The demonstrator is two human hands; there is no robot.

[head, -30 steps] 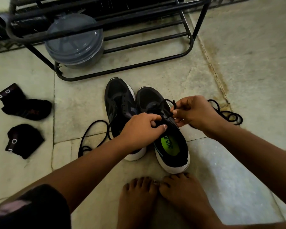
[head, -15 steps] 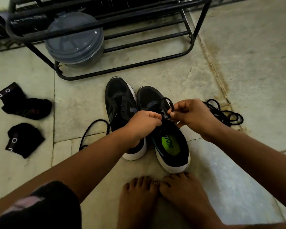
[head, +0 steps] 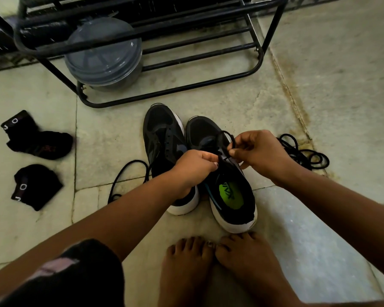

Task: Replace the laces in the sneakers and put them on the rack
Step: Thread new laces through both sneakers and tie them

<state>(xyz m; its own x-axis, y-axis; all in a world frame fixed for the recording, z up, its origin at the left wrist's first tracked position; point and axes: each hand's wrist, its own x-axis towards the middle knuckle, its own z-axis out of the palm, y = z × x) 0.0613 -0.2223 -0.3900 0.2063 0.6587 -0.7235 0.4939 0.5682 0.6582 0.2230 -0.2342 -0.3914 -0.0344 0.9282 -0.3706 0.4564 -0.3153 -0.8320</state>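
We have the right sneaker [head: 228,191] on the floor [head: 319,85] just beyond our bare feet [head: 220,262], its green insole showing, touching the left sneaker [head: 162,138] that stands beside it on the left. A black lace [head: 225,138] loops above the right sneaker's eyelets, and both our hands meet over it. Our left hand [head: 195,167] has its grip pinched tight on the lace at thumb and forefinger, and our right hand [head: 257,151] has its grip pinched on the same lace from the other side, fingertips nearly touching. The left sneaker shows bare eyelets, and a loose lace [head: 124,176] trails on the floor to its left. Another lace [head: 304,154] lies coiled on the floor to the right, just behind our right wrist. Farther left, two black socks [head: 38,140] lie apart from the shoes. At the far side stands the black metal rack [head: 186,63], with a round grey lidded container [head: 104,54] on its lowest level.
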